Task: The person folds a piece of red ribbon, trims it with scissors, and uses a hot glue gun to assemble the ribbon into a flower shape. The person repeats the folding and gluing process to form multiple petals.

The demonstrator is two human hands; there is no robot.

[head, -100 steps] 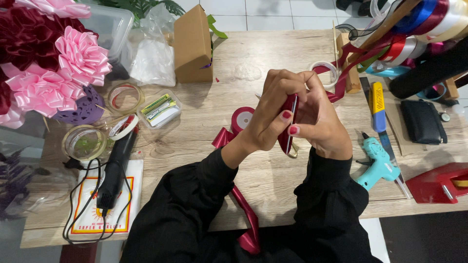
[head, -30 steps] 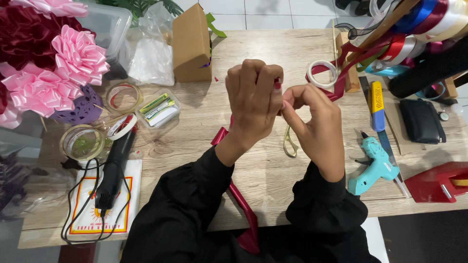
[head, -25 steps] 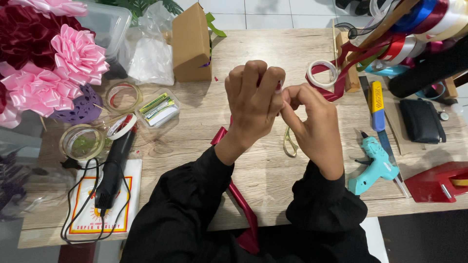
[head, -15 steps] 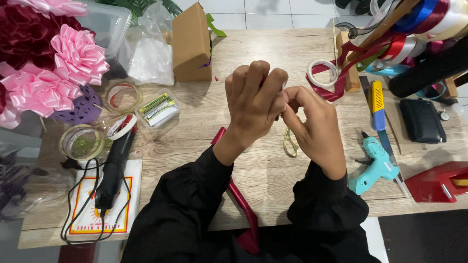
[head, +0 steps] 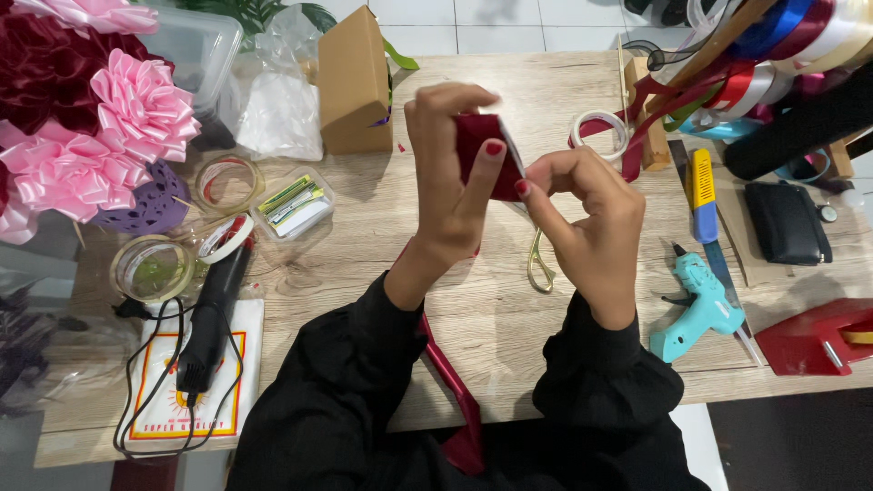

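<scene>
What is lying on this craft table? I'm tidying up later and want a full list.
dark red satin ribbon: one, pinched between both hands, tail running down to the lap
gold-handled scissors: one, under the hands
turquoise glue gun: one, right side
pink ribbon bows: several, far left
brown cardboard box: one, top centre
black heat tool: one, left front
wooden table: one, light
left hand: gripping ribbon
right hand: gripping ribbon

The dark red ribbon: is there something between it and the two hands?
Nothing visible. The left hand and the right hand both pinch the folded dark red ribbon directly, above the wooden table. Its tail hangs down toward the person's lap.
</scene>
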